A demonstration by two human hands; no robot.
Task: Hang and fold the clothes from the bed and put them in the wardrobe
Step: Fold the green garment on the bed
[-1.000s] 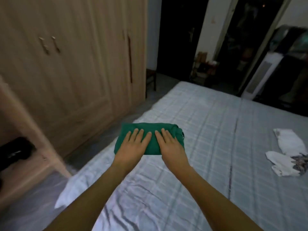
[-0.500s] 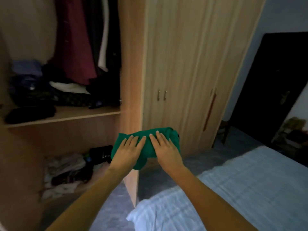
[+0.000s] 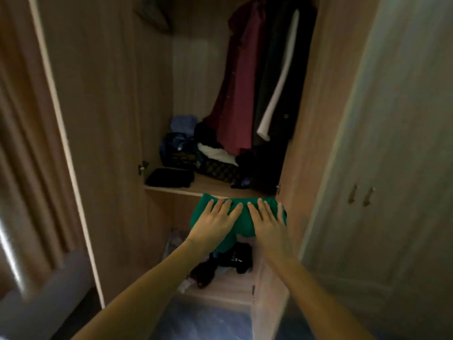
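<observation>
Green garment [image 3: 243, 223] hides thumbs of left hand [image 3: 212, 223] and right hand [image 3: 270, 225].

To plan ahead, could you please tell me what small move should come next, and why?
Probably lift the folded green garment slightly and slide it onto the shelf: the left hand and right hand hold it just below the shelf's front edge, where bare wood shows.

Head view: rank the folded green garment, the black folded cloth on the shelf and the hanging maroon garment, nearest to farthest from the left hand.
1. folded green garment: held under the left hand.
2. black folded cloth: on the left of the shelf, just above.
3. maroon garment: hanging higher, further back.
</observation>
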